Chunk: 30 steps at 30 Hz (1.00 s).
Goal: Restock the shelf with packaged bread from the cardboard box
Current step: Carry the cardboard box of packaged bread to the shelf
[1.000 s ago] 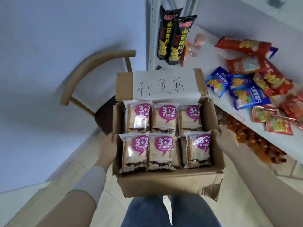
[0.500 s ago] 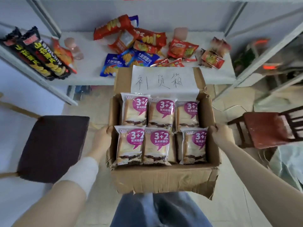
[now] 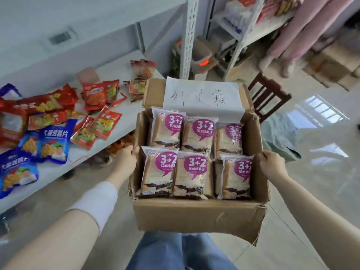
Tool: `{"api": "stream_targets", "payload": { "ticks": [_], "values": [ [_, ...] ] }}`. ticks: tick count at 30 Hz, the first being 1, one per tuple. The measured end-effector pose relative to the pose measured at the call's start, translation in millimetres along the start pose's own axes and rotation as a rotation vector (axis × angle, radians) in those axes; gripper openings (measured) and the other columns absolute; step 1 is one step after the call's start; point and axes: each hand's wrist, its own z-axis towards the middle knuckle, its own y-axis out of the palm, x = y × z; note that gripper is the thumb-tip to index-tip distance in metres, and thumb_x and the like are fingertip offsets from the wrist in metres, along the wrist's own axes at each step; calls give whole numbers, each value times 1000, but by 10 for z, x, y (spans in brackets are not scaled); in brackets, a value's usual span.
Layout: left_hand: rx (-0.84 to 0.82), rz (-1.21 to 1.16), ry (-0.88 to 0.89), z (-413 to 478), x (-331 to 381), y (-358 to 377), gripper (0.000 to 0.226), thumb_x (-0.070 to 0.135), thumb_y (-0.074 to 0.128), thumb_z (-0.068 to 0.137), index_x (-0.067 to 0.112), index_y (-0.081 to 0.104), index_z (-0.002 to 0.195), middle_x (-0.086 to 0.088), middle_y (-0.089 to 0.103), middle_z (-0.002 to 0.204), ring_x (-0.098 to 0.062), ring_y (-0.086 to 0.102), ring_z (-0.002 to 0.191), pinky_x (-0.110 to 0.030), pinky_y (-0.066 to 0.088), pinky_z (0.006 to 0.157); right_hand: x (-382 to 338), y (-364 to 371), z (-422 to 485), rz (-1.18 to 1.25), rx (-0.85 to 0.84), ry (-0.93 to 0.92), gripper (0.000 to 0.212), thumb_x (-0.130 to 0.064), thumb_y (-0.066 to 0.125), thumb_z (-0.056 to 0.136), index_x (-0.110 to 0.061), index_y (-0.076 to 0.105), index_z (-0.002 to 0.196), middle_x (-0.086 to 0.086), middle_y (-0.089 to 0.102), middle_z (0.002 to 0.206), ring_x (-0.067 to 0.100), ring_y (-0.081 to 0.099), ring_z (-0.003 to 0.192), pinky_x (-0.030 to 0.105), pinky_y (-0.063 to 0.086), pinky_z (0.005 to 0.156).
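So the biggest thing here is the white shelf [image 3: 124, 75] running along our left side, with a heap of red and blue snack bags [image 3: 52, 121] scattered across it. A perforated metal post [image 3: 190, 36] stands at its far end, and a second rack [image 3: 249, 28] sits further back, too blurry to say what's on it. A dark wooden chair [image 3: 269, 96] is on the floor just past the box, off to the right.

We're holding the box [image 3: 196, 217] out in front of us above our jeans [image 3: 175, 252], beside the shelf, not resting on it. The back flap is up with a white paper label [image 3: 202, 97] with handwriting on it. The near right corner of the cardboard is torn.

Inside, six bread packs [image 3: 192, 172] lie in two rows of three, pink "3+2" bubbles facing up, all still in the box.

Our left hand [image 3: 125, 159] is wrapped round the left wall, fingers curled over the rim. Our right hand [image 3: 271, 165] grips the right wall the same way, thumb on the top edge.
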Motion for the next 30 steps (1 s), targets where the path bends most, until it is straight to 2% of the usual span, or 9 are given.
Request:
{"api": "stream_targets", "payload": {
  "ticks": [3, 5, 8, 14, 19, 24, 30],
  "values": [
    [-80, 41, 133, 495, 581, 119, 36, 24, 37, 99, 0, 58, 114, -23, 60, 119, -37, 53, 113, -37, 40, 92, 51, -147, 259, 34, 70, 130, 28, -14, 44, 96, 6, 63, 97, 28, 64, 100, 42, 56, 96, 37, 39, 73],
    [-140, 46, 181, 805, 954, 205, 34, 24, 37, 99, 2, 60, 110, -23, 62, 114, -37, 54, 109, -36, 40, 88, 70, -244, 414, 41, 111, 192, 27, -13, 45, 95, 5, 64, 102, 29, 64, 104, 44, 55, 101, 37, 39, 73],
    [-206, 92, 248, 1222, 1507, 368, 35, 23, 37, 99, -4, 59, 103, -26, 62, 106, -38, 56, 101, -34, 37, 79, 106, -364, 682, 82, 152, 276, 27, -11, 45, 95, 8, 64, 101, 32, 64, 105, 45, 55, 102, 38, 40, 77],
    [-347, 158, 321, 1940, 2546, 961, 37, 24, 35, 100, 2, 53, 124, -22, 53, 131, -37, 47, 123, -39, 35, 102, 301, -454, 1356, 183, 213, 448, 28, -11, 45, 95, 7, 64, 106, 31, 64, 108, 45, 56, 105, 40, 43, 83],
    [-391, 254, 350, 2516, 3293, 1662, 41, 24, 35, 100, 0, 47, 131, -21, 50, 136, -36, 44, 126, -37, 34, 103, 533, -422, 2141, 297, 218, 590, 28, -13, 44, 96, 6, 63, 102, 29, 64, 107, 43, 56, 104, 39, 43, 82],
    [-418, 338, 383, 3154, 3682, 2456, 41, 23, 37, 100, -2, 48, 130, -22, 51, 135, -36, 45, 126, -36, 34, 102, 803, -153, 2949, 313, 212, 689, 29, -13, 42, 97, 7, 61, 105, 31, 62, 110, 45, 53, 107, 42, 42, 85],
    [-497, 366, 368, 4024, 3649, 3551, 36, 25, 37, 100, 3, 55, 122, -20, 59, 123, -36, 52, 115, -39, 40, 95, 1180, 510, 3848, 310, 219, 799, 27, -11, 41, 97, 9, 59, 100, 34, 61, 108, 46, 53, 103, 37, 34, 73]
  ]
}}
